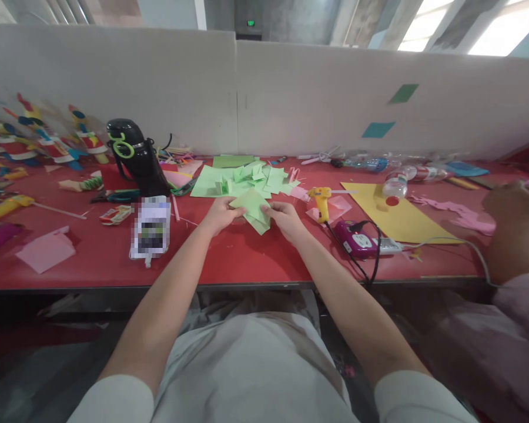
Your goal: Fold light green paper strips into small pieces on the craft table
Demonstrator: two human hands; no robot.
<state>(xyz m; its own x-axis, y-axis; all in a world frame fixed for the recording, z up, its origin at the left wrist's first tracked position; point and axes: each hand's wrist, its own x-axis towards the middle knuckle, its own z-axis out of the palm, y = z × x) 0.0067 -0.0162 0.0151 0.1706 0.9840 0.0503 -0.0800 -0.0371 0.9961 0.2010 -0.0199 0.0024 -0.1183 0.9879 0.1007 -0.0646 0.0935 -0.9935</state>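
Note:
Both my hands hold a small stack of light green paper pieces just above the red table. My left hand pinches the stack's left edge with fingers closed. My right hand grips its right edge, fingers also closed. Behind the stack lies a loose heap of more green paper pieces, spread towards the white partition.
A black bottle and a blurred card stand to the left. On the right are a yellow glue gun, a purple power strip with cables, a yellow sheet and plastic bottles. Another person's hand is at far right.

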